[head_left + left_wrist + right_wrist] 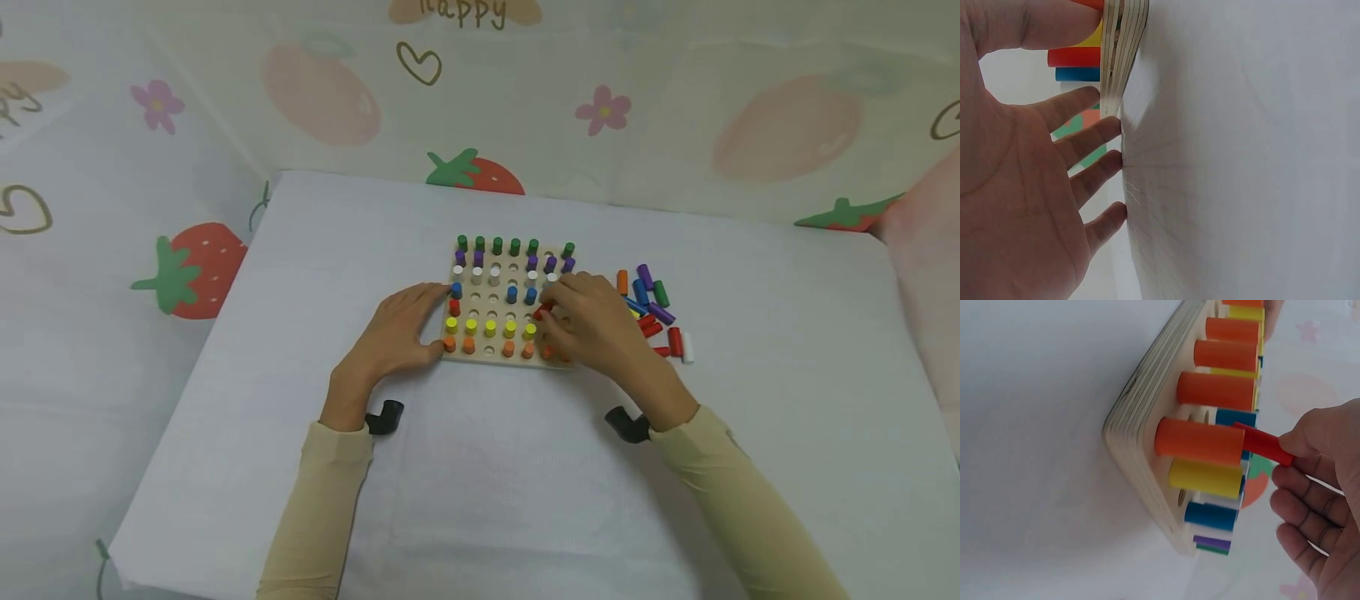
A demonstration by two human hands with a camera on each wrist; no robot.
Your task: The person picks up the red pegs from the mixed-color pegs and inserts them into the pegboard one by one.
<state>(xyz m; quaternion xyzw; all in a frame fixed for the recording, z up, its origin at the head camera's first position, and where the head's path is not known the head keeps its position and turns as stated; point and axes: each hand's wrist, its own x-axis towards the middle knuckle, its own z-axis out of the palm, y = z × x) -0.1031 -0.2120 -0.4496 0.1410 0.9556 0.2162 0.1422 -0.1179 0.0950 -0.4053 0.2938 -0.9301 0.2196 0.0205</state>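
A wooden pegboard (pixel 495 361) holds rows of upright green, purple, white, blue, red, yellow and orange pegs, with several bare holes among them. My left hand (pixel 397 329) is at its left side, fingers extended. The thumb (pixel 1054 25) touches the board's edge by the orange row, and a fingertip meets the edge farther along. Between thumb and index finger, my right hand (pixel 592 321) pinches a red peg (pixel 1266 445). This peg is tilted above the board's right part, behind an orange peg (pixel 1200 440) in the right wrist view.
Right of the board lies a loose pile of pegs, including a red peg (pixel 676 342), a white peg (pixel 687 347), a green peg (pixel 661 293) and an orange peg (pixel 622 282). A white cloth (pixel 487 467) covers the table; a printed curtain (pixel 525 50) hangs behind it.
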